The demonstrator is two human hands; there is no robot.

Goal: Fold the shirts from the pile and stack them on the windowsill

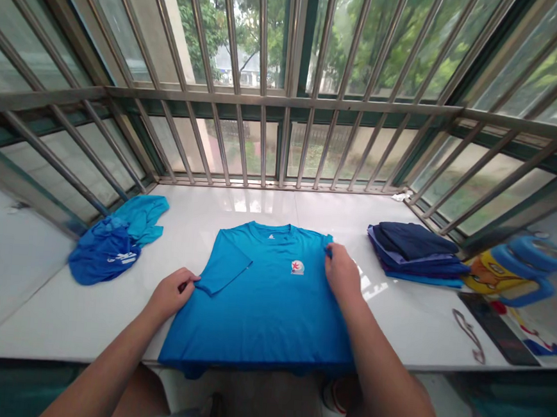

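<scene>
A blue T-shirt (261,310) lies spread on the white ledge, its collar toward the window and its hem hanging over the front edge. One sleeve, on the left, is folded inward over the body. A small red and white print shows on the chest. My left hand (176,290) pinches the shirt's left side just below that folded sleeve. At the right shoulder, my right hand (343,271) is closed on the shirt's edge by the other sleeve, which is mostly hidden behind the hand.
Crumpled blue clothes (111,247) lie at the left. A stack of folded dark clothes (413,251) sits at the right, beside a blue and yellow bottle (510,268), eyeglasses (468,334) and a dark flat object (498,328). Metal window bars (287,100) enclose the white ledge (240,200).
</scene>
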